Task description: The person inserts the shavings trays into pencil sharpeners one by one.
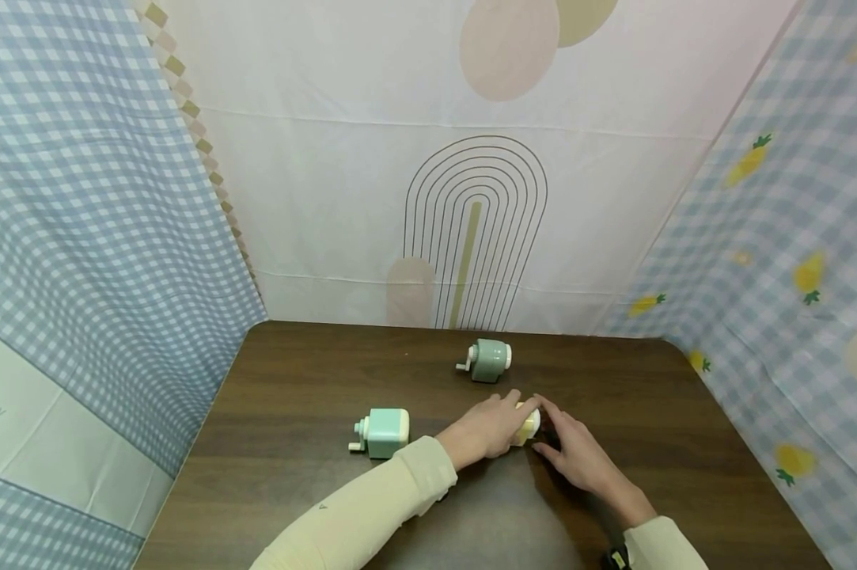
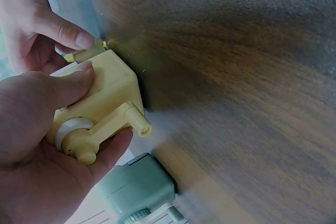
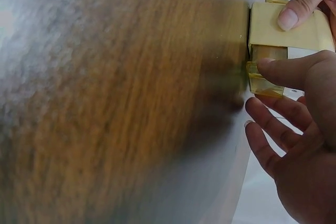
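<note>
A yellow hand-crank pencil sharpener (image 1: pixel 525 431) is on the table between the two hands. My left hand (image 1: pixel 487 426) grips its body, thumb on one face and fingers round the far side. The crank handle (image 2: pixel 113 124) sticks out beside those fingers in the left wrist view. From the opposite end a see-through yellow drawer (image 3: pixel 266 85) stands partly out of the body. My right hand (image 1: pixel 579 457) pinches this drawer with the thumb (image 3: pixel 283 71) on its near side; the other fingers are spread beyond it.
A mint green sharpener (image 1: pixel 387 434) stands left of the left forearm, its crank facing left. Behind the hands is a darker green sharpener (image 1: pixel 491 361). The brown wooden table (image 1: pixel 314 364) ends at a hanging white cloth (image 1: pixel 314 222).
</note>
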Motion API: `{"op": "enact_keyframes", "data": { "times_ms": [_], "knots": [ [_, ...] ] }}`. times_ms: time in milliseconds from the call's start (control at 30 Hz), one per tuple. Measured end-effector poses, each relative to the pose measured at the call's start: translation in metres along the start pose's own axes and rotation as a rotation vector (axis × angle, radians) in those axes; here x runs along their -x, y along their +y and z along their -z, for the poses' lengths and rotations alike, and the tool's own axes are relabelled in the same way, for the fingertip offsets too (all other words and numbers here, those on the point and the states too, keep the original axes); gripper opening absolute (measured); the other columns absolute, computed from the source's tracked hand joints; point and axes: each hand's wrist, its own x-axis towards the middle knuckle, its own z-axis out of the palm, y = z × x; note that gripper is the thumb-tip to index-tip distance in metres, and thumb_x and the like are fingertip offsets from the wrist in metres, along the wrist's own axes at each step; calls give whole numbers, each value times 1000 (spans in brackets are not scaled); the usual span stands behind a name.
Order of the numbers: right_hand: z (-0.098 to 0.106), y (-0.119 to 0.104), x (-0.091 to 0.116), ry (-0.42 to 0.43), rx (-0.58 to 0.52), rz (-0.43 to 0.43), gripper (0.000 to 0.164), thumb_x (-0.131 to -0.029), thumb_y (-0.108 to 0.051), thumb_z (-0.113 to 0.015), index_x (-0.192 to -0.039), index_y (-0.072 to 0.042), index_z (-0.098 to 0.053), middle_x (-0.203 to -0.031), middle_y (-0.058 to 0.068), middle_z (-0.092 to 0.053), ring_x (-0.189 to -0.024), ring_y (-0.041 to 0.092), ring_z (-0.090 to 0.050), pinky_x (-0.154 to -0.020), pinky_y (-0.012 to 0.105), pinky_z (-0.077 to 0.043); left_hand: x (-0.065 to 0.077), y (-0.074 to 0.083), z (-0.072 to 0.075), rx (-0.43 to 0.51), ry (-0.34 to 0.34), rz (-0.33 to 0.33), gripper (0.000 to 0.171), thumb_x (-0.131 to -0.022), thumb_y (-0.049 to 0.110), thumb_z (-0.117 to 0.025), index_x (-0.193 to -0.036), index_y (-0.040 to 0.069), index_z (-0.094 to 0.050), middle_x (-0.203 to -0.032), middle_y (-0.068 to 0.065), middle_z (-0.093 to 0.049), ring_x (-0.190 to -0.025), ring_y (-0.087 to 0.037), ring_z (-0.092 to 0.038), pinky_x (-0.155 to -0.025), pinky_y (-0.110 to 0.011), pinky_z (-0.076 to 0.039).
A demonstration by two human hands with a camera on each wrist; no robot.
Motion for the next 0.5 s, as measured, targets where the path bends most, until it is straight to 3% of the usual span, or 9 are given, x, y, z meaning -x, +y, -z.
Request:
{"op": "enact_keyframes", "data": {
  "times_ms": [500],
  "knots": [
    [-1,-2,-2,-1,-38,-14,86,-86,-7,-81,-156,-1,-31,-122,17,-69,-105,26,-69,-86,49,-58,-1,1,-2,-1,-3,12,78,-97,37,-70,-160,32,-24,-146,-2,-47,-112,-20,-59,-84,-28,-58]
  ]
}}
